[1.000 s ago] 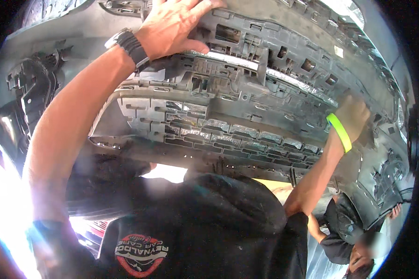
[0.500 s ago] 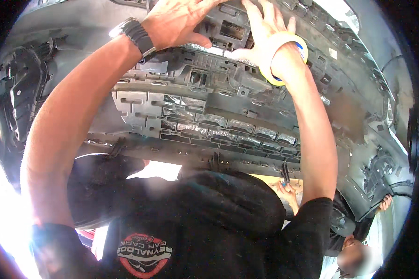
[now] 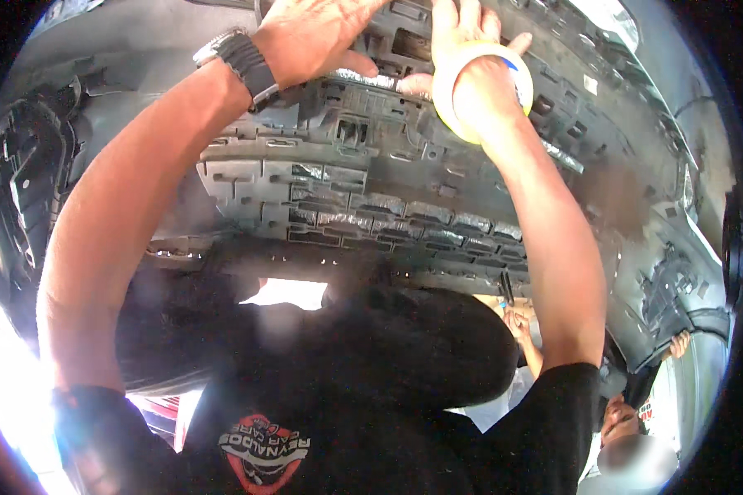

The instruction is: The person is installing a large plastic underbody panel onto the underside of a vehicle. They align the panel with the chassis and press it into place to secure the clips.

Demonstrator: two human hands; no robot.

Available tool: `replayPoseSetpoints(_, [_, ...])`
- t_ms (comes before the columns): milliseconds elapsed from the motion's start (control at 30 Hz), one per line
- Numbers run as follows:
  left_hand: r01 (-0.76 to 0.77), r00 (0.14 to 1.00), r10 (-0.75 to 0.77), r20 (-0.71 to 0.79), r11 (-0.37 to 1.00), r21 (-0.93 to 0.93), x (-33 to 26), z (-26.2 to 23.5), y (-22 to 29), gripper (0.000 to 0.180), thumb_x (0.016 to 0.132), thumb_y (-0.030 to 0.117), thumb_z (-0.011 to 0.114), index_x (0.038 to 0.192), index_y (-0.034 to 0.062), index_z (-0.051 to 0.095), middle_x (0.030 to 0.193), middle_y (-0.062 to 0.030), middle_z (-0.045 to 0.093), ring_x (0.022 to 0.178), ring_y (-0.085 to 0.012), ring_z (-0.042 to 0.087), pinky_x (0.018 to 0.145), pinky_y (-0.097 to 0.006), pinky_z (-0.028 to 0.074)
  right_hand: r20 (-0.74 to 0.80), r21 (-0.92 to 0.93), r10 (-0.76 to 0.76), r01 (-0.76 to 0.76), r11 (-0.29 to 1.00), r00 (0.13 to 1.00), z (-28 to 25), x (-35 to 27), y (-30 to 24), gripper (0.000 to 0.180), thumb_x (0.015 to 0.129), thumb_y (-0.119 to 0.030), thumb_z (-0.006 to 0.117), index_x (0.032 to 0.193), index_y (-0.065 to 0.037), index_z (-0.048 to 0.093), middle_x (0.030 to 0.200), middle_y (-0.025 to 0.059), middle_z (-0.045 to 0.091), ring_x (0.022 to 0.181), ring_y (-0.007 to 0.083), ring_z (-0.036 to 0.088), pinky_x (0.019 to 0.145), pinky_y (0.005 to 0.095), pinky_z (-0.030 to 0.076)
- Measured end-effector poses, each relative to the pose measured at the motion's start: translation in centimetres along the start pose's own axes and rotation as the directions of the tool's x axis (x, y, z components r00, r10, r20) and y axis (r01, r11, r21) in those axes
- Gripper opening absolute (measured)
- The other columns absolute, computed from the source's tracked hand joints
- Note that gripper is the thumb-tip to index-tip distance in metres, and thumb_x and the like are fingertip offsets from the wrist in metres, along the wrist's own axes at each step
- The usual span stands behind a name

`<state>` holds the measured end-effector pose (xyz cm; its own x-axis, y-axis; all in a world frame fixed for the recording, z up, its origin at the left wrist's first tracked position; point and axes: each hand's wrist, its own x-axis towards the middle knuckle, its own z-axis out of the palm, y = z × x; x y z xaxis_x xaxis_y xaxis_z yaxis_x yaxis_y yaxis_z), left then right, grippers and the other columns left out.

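The inner side of a large grey plastic car bumper cover (image 3: 437,186) with a slotted grille (image 3: 338,202) spreads out in front of me. My left hand (image 3: 318,37) lies on its far part, thumb held apart; its fingertips run out of view at the top. A watch with a black band (image 3: 258,74) is on that wrist. To the right, my right hand (image 3: 475,62) rests on the cover with fingers spread and the thumb toward the left. A yellow roll of masking tape (image 3: 446,95) hangs around my right wrist. Neither hand grips anything visible.
At the right end of the cover, another person's hand (image 3: 679,344) holds its edge. A further hand (image 3: 518,323) with something small and blue shows beyond my right arm, near the cover's lower edge. A black moulded bracket (image 3: 37,165) sits at the left end.
My right hand and the tape roll have shifted a little left, and the tape has turned. My left hand has barely moved. My torso has come slightly nearer to the cover's lower edge.
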<state>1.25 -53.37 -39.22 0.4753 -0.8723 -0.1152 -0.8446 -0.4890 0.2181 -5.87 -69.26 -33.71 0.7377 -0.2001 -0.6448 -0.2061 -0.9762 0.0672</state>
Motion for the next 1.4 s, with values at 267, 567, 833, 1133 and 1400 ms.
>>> replayPoseSetpoints(267, [-0.113,0.955,0.017,-0.296,0.944,-0.311,-2.3,-3.8,-2.7,0.076,0.082,0.017,0.082,0.149,0.0066,0.046,0.152,-0.0216,0.044,0.139,-0.0382,0.044,0.117,-0.057,0.038,0.061,-0.056,0.002,0.001,0.998,0.998,-1.5,-1.3,-0.5,0.116,0.080,-0.050,0.080,0.162,-0.002,0.015,0.169,0.0232,0.014,0.156,0.0366,0.017,0.127,0.0618,0.011])
replayPoseSetpoints(567, [0.451,0.878,-0.477,0.045,0.791,-0.414,-16.5,-2.8,-4.2,0.027,0.097,0.028,0.071,0.107,0.0021,0.072,0.086,-0.0135,0.072,0.078,-0.0209,0.070,0.072,-0.034,0.054,0.020,-0.036,-0.090,0.091,0.995,0.996,-0.3,-1.6,0.2,0.122,0.074,-0.052,0.084,0.160,0.002,0.016,0.162,0.0263,0.025,0.151,0.0388,0.026,0.126,0.0601,0.018])
replayPoseSetpoints(833, [0.709,0.703,-0.473,0.532,0.404,-0.578,-17.3,2.3,-1.4,0.040,0.095,0.034,0.073,0.113,-0.0012,0.074,0.096,-0.0083,0.076,0.085,-0.0137,0.071,0.078,-0.029,0.057,0.026,0.032,-0.127,0.126,0.992,0.992,-0.1,-1.9,0.8,0.122,0.073,-0.052,0.088,0.157,0.003,0.018,0.158,0.0285,0.027,0.148,0.0423,0.030,0.124,0.0526,0.028])
replayPoseSetpoints(1133, [0.426,0.870,-0.170,0.463,0.734,-0.529,-16.2,3.8,-2.2,0.026,0.098,0.009,0.067,0.118,-0.0084,0.067,0.123,-0.0101,0.069,0.110,-0.0196,0.068,0.100,-0.030,0.058,0.016,0.006,-0.069,0.069,0.998,0.997,0.4,-1.8,0.6,0.123,0.075,-0.048,0.088,0.159,0.002,0.013,0.164,0.0295,0.018,0.151,0.0425,0.026,0.126,0.0500,0.027])
replayPoseSetpoints(1400, [0.604,0.796,-0.085,0.599,0.054,-0.795,-15.0,6.0,-0.9,0.038,0.103,-0.001,0.051,0.135,-0.0217,0.045,0.141,-0.0320,0.051,0.124,-0.0411,0.062,0.110,-0.041,0.055,0.024,0.006,-0.034,0.034,0.999,0.999,0.1,-2.3,1.2,0.125,0.076,-0.050,0.086,0.160,0.002,0.009,0.168,0.0296,0.006,0.155,0.0424,0.018,0.127,0.0504,0.024])
